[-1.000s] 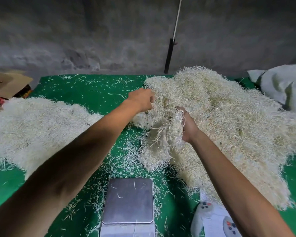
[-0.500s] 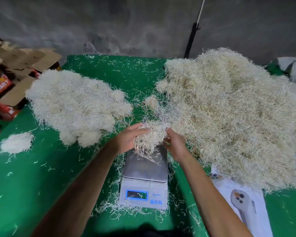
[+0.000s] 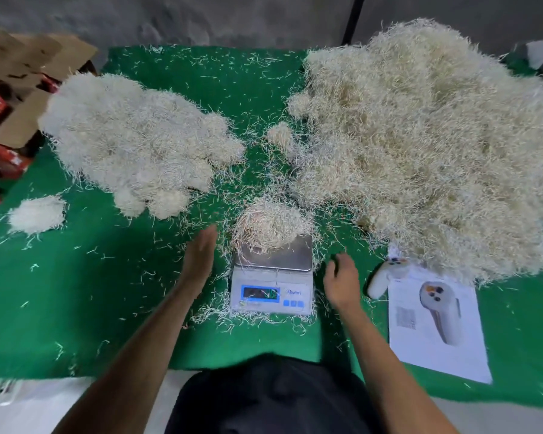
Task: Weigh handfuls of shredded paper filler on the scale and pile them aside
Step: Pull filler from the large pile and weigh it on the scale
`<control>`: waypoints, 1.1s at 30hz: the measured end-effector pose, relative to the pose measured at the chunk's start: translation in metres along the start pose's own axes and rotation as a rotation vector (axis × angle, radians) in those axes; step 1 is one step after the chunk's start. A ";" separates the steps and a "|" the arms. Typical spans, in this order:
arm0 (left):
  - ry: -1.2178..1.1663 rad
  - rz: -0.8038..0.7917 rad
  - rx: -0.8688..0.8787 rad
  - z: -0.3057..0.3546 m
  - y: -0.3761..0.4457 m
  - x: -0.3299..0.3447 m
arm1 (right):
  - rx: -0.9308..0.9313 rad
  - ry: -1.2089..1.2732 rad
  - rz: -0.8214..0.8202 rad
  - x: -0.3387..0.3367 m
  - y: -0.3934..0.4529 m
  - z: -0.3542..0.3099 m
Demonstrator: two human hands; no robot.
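A handful of shredded paper filler [image 3: 271, 223] lies on the steel pan of the white digital scale [image 3: 273, 277], whose blue display is lit. My left hand [image 3: 199, 256] hovers just left of the scale, fingers straight, holding nothing. To the right of the scale, my right hand [image 3: 342, 281] is relaxed with loosely bent fingers and also empty. The big source heap of filler [image 3: 427, 142] fills the right of the green table. A paler heap of filler [image 3: 138, 142] lies at the left, and a small separate tuft [image 3: 36, 214] sits further left.
A white hand-held controller [image 3: 386, 275] and a printed sheet [image 3: 436, 327] lie right of the scale. Cardboard boxes [image 3: 16, 98] stand off the table's left edge. Loose shreds are scattered over the green cloth [image 3: 85, 302]. A black pole [image 3: 353, 20] leans against the grey wall.
Both hands pulled a handful from the big heap, set it on the scale and let go. They now sit apart on either side of the scale. The view tilted down.
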State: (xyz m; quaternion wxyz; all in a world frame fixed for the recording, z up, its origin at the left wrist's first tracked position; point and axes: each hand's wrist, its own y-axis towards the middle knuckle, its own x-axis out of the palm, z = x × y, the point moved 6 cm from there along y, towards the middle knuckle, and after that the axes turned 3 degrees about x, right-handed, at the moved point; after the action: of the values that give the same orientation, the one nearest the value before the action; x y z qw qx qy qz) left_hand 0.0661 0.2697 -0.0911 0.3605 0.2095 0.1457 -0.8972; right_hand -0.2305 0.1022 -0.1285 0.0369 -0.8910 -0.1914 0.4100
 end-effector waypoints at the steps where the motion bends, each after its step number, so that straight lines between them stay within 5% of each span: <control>1: 0.125 -0.043 -0.017 -0.019 -0.013 0.004 | -0.059 -0.215 -0.056 0.014 -0.013 0.014; 5: 0.572 -0.148 0.054 -0.074 -0.064 0.029 | -0.139 -0.511 -0.040 0.040 -0.037 0.040; 33: 0.433 -0.050 -0.020 -0.071 -0.094 0.032 | -0.136 -0.293 0.166 0.004 -0.022 0.021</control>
State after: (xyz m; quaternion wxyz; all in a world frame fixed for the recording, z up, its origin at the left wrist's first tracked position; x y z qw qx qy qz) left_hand -0.0015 0.3458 -0.1579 0.3005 0.3900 0.2337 -0.8384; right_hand -0.2504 0.1220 -0.1405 -0.0858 -0.8349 -0.1480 0.5232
